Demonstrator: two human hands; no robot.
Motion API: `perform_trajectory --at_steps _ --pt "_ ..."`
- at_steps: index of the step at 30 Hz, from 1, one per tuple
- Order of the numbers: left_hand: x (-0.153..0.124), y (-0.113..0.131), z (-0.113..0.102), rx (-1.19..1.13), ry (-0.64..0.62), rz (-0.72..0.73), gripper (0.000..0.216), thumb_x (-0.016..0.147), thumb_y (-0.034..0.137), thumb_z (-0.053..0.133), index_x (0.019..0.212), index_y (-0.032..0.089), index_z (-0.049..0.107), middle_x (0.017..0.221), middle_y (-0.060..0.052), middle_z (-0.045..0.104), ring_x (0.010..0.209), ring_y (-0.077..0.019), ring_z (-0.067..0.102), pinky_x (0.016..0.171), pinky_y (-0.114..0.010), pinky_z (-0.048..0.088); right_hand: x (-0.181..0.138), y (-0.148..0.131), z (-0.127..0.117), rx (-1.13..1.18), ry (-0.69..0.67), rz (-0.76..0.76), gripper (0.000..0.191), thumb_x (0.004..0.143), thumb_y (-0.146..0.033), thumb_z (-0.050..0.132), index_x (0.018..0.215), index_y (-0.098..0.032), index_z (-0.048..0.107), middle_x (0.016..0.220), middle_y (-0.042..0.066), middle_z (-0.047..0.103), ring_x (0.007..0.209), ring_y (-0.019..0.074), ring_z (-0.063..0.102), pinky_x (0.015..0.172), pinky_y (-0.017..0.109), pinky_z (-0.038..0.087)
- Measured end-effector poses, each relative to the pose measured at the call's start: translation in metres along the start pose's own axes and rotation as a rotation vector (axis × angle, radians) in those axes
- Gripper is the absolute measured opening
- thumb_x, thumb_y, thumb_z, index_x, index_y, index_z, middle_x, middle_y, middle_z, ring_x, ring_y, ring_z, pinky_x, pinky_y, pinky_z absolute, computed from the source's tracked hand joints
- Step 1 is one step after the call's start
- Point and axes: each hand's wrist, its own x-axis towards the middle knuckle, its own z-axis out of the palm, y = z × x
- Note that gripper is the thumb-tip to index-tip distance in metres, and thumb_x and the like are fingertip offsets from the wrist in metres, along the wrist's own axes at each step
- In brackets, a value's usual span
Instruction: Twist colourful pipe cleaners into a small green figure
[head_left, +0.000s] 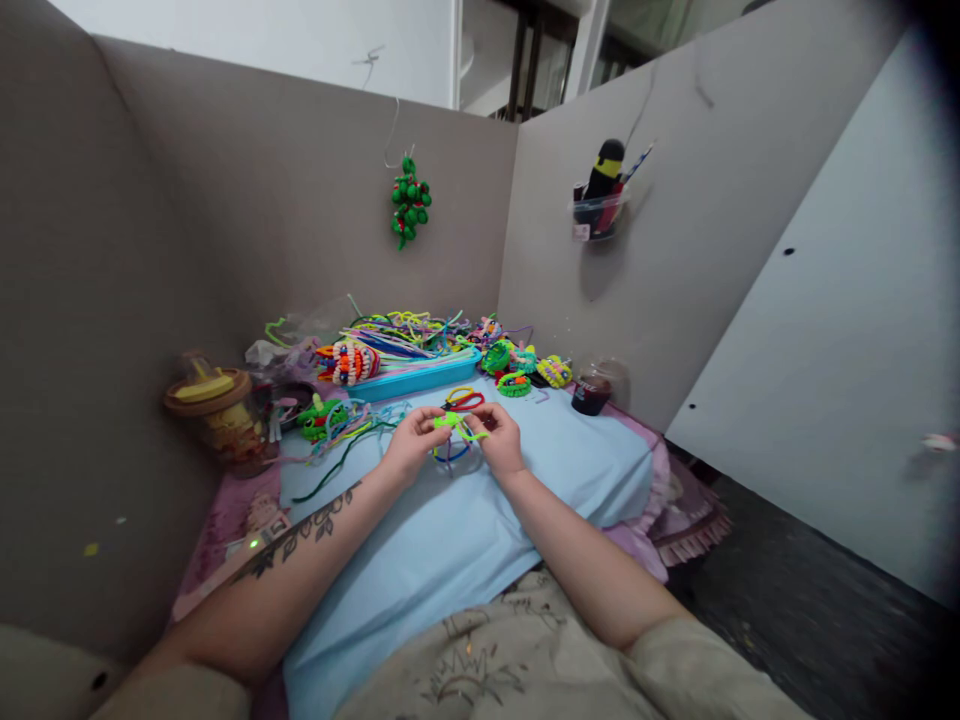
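Above the blue cloth [585, 450], both hands hold a small neon yellow-green knotted cord piece [448, 420] between them. My left hand [415, 442] pinches its left side with thumb and fingers. At the other side, my right hand [501, 440] has its fingertips closed on the same piece, and a loose yellow-green end hangs by the thumb. Blue and purple strands [451, 455] loop beneath; whether they are joined to the piece I cannot tell. Just behind the fingers lies a red looped thing [470, 401], perhaps scissor handles, partly hidden.
A blue tray [420, 380] of coloured cords stands behind the hands. Several finished cord pieces [514, 384] lie to its right, near a dark cup [591, 394]. Loose cords [352, 440] and a lidded tumbler [225, 410] are at left. Grey panels [315, 200] enclose the back.
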Motion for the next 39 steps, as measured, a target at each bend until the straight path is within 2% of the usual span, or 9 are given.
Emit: perform_trajectory --at_steps 8,14,20,25,28,30,32,35,39 --pt "0.001 -0.001 -0.002 0.003 -0.033 0.006 0.042 0.055 0.027 0.076 0.090 0.015 0.055 0.070 0.000 0.063 0.060 -0.0102 0.058 0.060 -0.022 0.042 -0.001 -0.001 -0.001 -0.057 0.005 -0.026 0.013 0.070 -0.030 0.060 0.066 -0.018 0.057 0.064 -0.002 0.053 0.060 0.0115 0.049 0.059 0.023 0.041" --pt "0.002 0.000 -0.002 0.023 0.029 0.055 0.044 0.054 0.028 0.077 0.090 0.016 0.055 0.066 0.002 0.062 0.060 -0.0109 0.058 0.061 -0.023 0.042 -0.002 -0.002 -0.001 -0.065 -0.016 -0.018 0.020 0.072 -0.036 0.060 0.066 -0.017 0.058 0.063 -0.001 0.056 0.061 0.0126 0.051 0.060 0.025 0.043" --pt "0.002 0.001 -0.002 0.023 -0.002 0.068 0.042 0.056 0.030 0.076 0.090 0.017 0.055 0.067 0.001 0.064 0.062 -0.0109 0.059 0.063 -0.023 0.042 -0.005 -0.001 -0.002 -0.037 -0.144 -0.014 0.024 0.076 -0.038 0.055 0.072 -0.016 0.064 0.068 0.002 0.063 0.063 0.0143 0.056 0.063 0.025 0.045" --pt "0.002 0.002 -0.002 0.027 0.030 0.095 0.040 0.056 0.028 0.075 0.089 0.017 0.055 0.066 0.003 0.063 0.060 -0.0097 0.058 0.062 -0.022 0.041 -0.005 -0.004 -0.004 -0.081 -0.233 -0.098 0.022 0.079 -0.034 0.051 0.075 -0.018 0.066 0.074 0.004 0.066 0.071 0.0157 0.058 0.065 0.026 0.045" --pt "0.001 0.002 -0.001 0.060 0.080 0.121 0.041 0.055 0.029 0.076 0.088 0.017 0.055 0.067 0.002 0.064 0.062 -0.0118 0.059 0.062 -0.023 0.042 -0.005 -0.006 -0.002 -0.139 -0.315 -0.162 0.018 0.073 -0.033 0.060 0.083 -0.020 0.066 0.080 0.004 0.065 0.078 0.0169 0.057 0.064 0.026 0.044" --pt "-0.001 0.002 0.000 0.076 0.093 0.126 0.042 0.055 0.030 0.076 0.088 0.017 0.054 0.069 0.000 0.065 0.063 -0.0136 0.061 0.061 -0.025 0.042 -0.006 -0.005 0.000 -0.189 -0.344 -0.202 0.023 0.067 -0.032 0.066 0.087 -0.020 0.064 0.082 0.003 0.063 0.079 0.0172 0.055 0.064 0.026 0.043" --pt "-0.002 0.001 0.001 0.084 0.090 0.115 0.042 0.055 0.031 0.075 0.088 0.017 0.053 0.069 -0.001 0.065 0.063 -0.0147 0.061 0.061 -0.025 0.043 -0.008 -0.004 0.003 -0.240 -0.327 -0.232 0.024 0.065 -0.031 0.068 0.086 -0.020 0.061 0.080 0.002 0.061 0.078 0.0169 0.053 0.066 0.027 0.043" --pt "-0.002 -0.002 0.002 0.086 0.101 0.103 0.042 0.055 0.030 0.075 0.087 0.017 0.053 0.067 0.000 0.064 0.061 -0.0143 0.061 0.059 -0.025 0.043 -0.010 -0.003 0.006 -0.302 -0.286 -0.260 0.017 0.069 -0.026 0.063 0.085 -0.019 0.059 0.078 0.002 0.059 0.077 0.0168 0.052 0.070 0.029 0.044" --pt "0.000 -0.005 0.001 0.066 0.168 0.126 0.041 0.054 0.029 0.075 0.086 0.017 0.053 0.065 0.002 0.062 0.059 -0.0118 0.059 0.060 -0.024 0.042 -0.010 -0.003 0.006 -0.329 -0.265 -0.327 0.021 0.076 -0.018 0.054 0.096 -0.019 0.060 0.089 0.005 0.061 0.087 0.0181 0.054 0.079 0.032 0.044"
